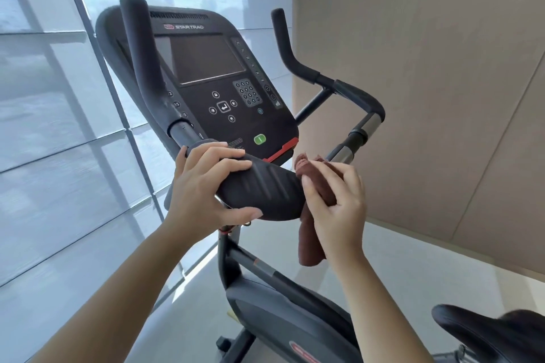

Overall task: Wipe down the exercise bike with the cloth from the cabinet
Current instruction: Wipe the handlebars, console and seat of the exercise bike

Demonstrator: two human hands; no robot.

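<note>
We have one head-worn view. It looks forward and down, close over the black exercise bike's console. It tilts rightward.

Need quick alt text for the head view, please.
Right hand presses a brown cloth against the end of the exercise bike's padded black grip, which the left hand steadies; the dark console stands above.

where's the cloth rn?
The brown cloth is in the right hand, low and right of centre in the head view, pressed against the right end of the black padded handlebar grip just below the console.
</note>
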